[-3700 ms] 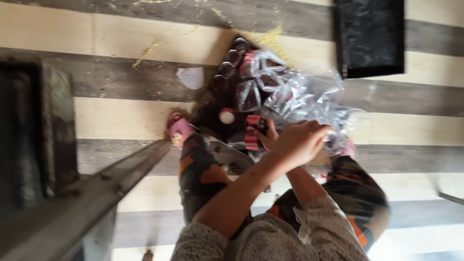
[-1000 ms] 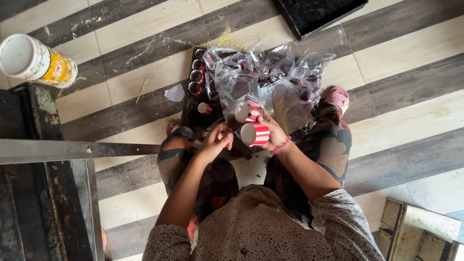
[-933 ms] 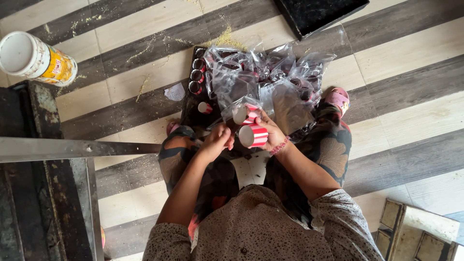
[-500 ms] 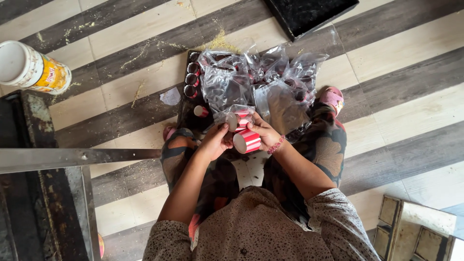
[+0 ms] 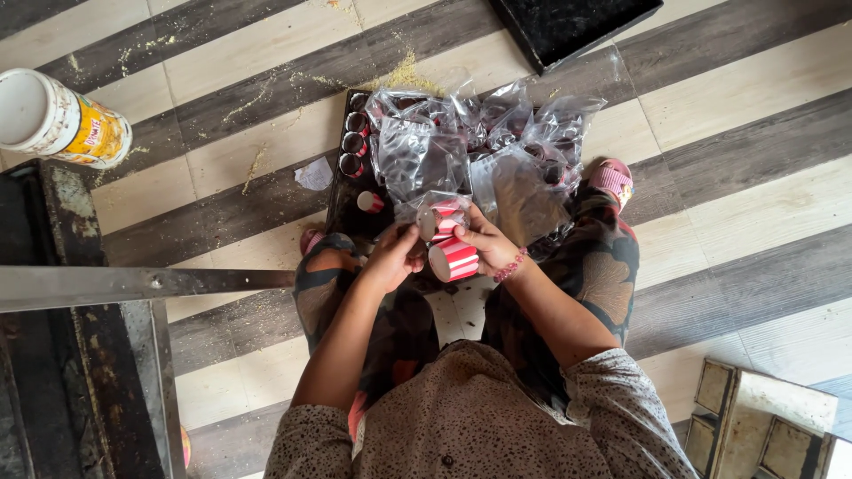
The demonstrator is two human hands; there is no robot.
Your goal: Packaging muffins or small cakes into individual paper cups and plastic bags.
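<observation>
I sit on the floor with a dark tray (image 5: pixel 342 191) between my feet. My right hand (image 5: pixel 484 244) grips a stack of red-and-white striped paper cups (image 5: pixel 454 259) lying on its side. My left hand (image 5: pixel 393 257) pinches a single striped cup (image 5: pixel 437 222) at the stack's mouth. Clear plastic bags (image 5: pixel 461 151) cover most of the tray. Several striped cups (image 5: pixel 355 142) stand in a row along the tray's left edge, and one more cup (image 5: pixel 368 201) sits near my left hand.
A white and yellow tin (image 5: pixel 58 120) lies on the striped floor at upper left. A dark metal table frame (image 5: pixel 89 288) runs along the left. A black slab (image 5: pixel 568 27) is above the tray. A metal mould (image 5: pixel 763 421) sits at lower right.
Both hands have come together over the striped cups; the left hand has closed on a single cup at the stack's mouth. The view has shifted slightly.
</observation>
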